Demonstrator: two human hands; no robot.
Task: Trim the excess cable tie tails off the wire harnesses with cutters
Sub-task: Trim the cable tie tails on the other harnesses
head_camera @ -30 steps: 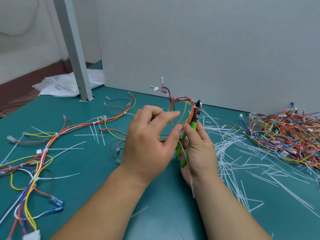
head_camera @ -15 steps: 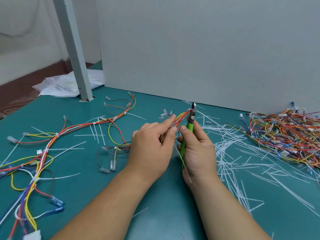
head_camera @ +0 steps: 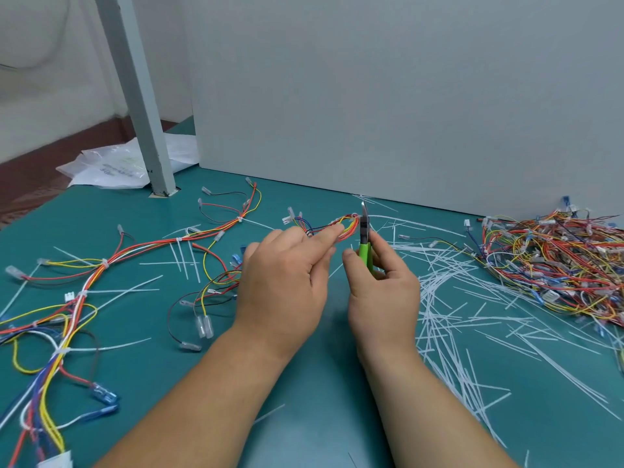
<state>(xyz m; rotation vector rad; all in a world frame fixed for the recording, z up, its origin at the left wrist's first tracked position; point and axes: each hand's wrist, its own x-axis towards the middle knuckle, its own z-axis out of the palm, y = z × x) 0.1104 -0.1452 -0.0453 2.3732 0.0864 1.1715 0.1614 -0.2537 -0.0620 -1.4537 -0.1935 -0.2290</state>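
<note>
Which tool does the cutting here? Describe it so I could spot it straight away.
Find the grey upright panel behind the teal table; in front of it, mid-table, two hands meet. The right hand grips the cutters, tip up beside a wire harness the left hand holds. Nothing else there has a bright green handle under a dark metal head.

A: Where does the single view look from?
B: From the person's head — a wide-angle lens facing forward and down across the flat teal work table (head_camera: pixel 320 417); both bare forearms (head_camera: pixel 202 400) enter from the bottom edge.
A: How near?
B: Arm's length. The left hand (head_camera: pixel 283 285) and right hand (head_camera: pixel 381 298) sit mid-frame, and the plain grey upright panel (head_camera: pixel 405 96) closes the table's far side.
</note>
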